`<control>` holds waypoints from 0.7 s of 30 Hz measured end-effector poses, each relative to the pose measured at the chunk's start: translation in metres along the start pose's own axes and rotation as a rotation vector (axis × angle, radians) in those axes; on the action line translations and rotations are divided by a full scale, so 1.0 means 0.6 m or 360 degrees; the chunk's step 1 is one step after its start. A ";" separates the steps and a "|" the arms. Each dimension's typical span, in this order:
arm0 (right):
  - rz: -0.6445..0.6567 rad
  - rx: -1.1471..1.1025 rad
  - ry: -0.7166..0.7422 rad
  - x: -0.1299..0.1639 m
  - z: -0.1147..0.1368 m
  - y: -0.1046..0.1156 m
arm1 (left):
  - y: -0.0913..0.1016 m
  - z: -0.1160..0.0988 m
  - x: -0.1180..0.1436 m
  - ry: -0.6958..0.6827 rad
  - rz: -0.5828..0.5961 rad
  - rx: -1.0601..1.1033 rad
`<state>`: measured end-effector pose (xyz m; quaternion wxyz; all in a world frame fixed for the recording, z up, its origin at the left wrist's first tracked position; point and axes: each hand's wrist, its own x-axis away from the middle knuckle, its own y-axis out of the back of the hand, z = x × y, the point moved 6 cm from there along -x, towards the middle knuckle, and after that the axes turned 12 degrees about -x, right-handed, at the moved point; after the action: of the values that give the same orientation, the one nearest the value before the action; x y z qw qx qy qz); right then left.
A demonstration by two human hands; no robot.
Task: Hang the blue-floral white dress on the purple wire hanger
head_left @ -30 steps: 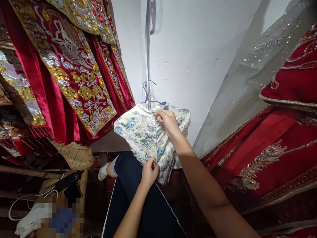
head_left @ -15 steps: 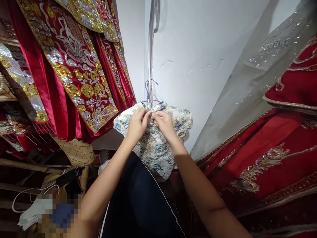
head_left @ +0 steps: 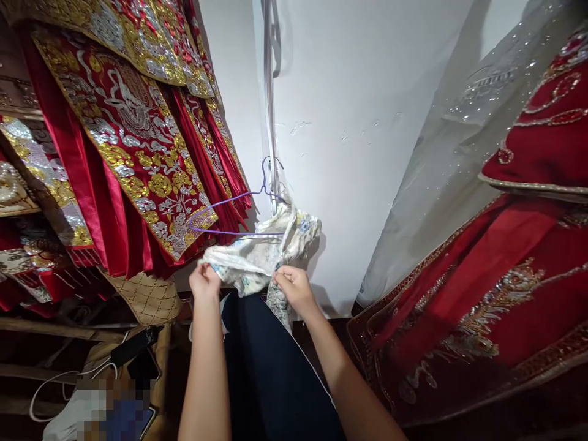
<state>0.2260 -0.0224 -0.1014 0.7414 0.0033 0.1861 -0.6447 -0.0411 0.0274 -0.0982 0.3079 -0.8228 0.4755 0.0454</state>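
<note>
1. Hanging from a thin purple hanger, a little flowery top in white and blue is bunched up and has partly slid off. Its one end droops down, and half of the hanger wire shows bare.
2. The hanger hook sits on a shiny strap that runs down the white wall. So the top is in the middle of the view, just in front of the wall.
3. The left hand pinches the low left edge of the top. Its fingers are closed on the cloth.
4. The right hand grips a fold of the top lower down on the right. It is closed on the cloth too.
5. Below the hands are the person's dark blue trousers with a thin white stripe.
6. On the left hang red robes full of gold and silver patterns. They are close beside the hanger.
7. On the right is a big red dress with sparkly trim, and a grey see-through veil with shiny dots over it.
8. Low on the left is a tan woven bag. Near it lie a black phone and a white cable.
</note>
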 end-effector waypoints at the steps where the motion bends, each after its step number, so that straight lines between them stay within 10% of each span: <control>1: -0.0039 -0.0070 -0.0051 0.015 -0.015 0.000 | 0.007 0.020 0.031 0.0076 -0.0012 0.0033; 7: -0.0224 -0.0256 -0.0240 0.077 -0.082 0.049 | -0.031 0.070 0.194 0.0750 0.0166 0.0565; 16: -0.0300 -0.0455 -0.0229 0.076 -0.055 0.053 | -0.205 -0.079 0.282 0.0043 0.1261 -0.0550; 21: -0.0011 -0.0758 -0.0318 0.080 -0.018 0.036 | -0.227 -0.093 0.274 -0.0197 0.1344 -0.0963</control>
<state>0.2486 -0.0618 -0.1298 0.7339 -0.2359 0.2584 -0.5823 0.1464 -0.0786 -0.0503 0.0388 -0.6073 0.7124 0.3496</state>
